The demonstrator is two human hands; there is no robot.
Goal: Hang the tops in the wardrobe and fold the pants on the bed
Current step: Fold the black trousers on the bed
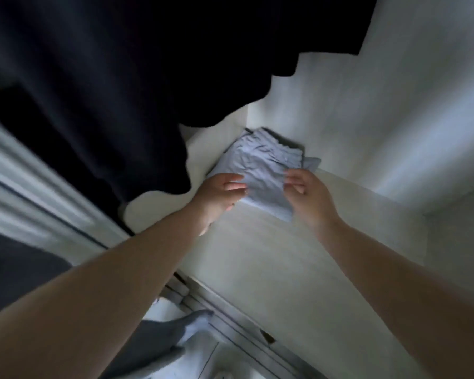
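A folded light blue garment [260, 165] lies on the pale wardrobe floor [257, 255], pushed into the back corner on top of a darker folded piece [290, 143]. My left hand [219, 195] touches its near left edge with fingers extended. At the garment's near right edge is my right hand [309, 195], its fingers loosely bent against the cloth. Dark tops [107, 91] hang above and to the left, and they cover the left part of the wardrobe.
The white wardrobe side wall [394, 105] rises on the right. A sliding door track [230, 324] runs along the front edge, with the door frame [39, 192] at the left. My socked foot [192, 326] stands on the floor below.
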